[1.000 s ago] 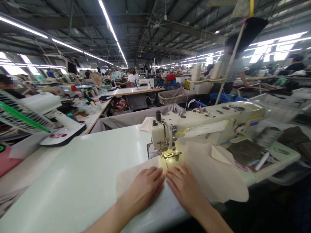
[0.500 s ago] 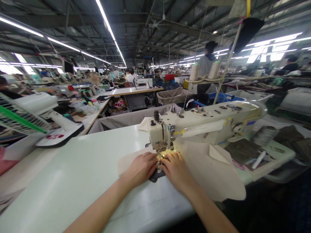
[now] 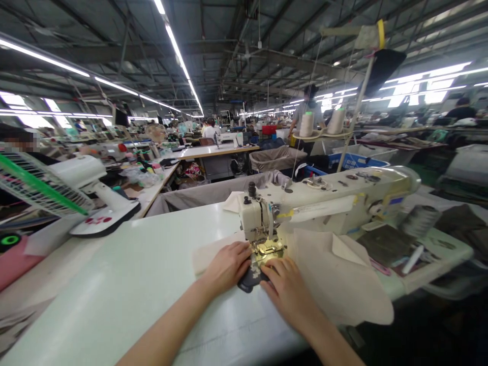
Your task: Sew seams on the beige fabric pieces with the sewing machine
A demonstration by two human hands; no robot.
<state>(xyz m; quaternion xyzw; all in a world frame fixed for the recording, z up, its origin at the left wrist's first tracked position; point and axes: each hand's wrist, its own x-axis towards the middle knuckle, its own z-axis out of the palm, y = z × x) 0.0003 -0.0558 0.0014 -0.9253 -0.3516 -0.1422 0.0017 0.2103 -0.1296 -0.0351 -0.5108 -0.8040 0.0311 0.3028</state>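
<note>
A white sewing machine [image 3: 324, 203] stands on the pale green table, its needle area lit yellow. Cream fabric [image 3: 335, 279] spreads to the right of the needle and hangs over the table's front edge. A smaller part of cream fabric [image 3: 204, 254] shows left of the needle. My left hand [image 3: 229, 262] lies on this left part, fingers together and fingertips beside the presser foot. My right hand [image 3: 287, 284] rests just in front of the lit metal plate [image 3: 269, 248], palm down with its fingers somewhat spread at the edge of the right-hand fabric. Nothing shows held in it.
A white fan [image 3: 107, 203] with a green strip stands at the left. Two thread cones [image 3: 336, 122] sit on a stand behind the machine. A grey thread spool [image 3: 421, 221] and dark cloth [image 3: 387, 244] lie at the right. Fabric bins stand behind; people are farther off.
My right hand has drawn back from the needle toward me, uncovering the lit plate. My left hand stays beside the needle. The view has shifted slightly, and a person behind the cones has changed position.
</note>
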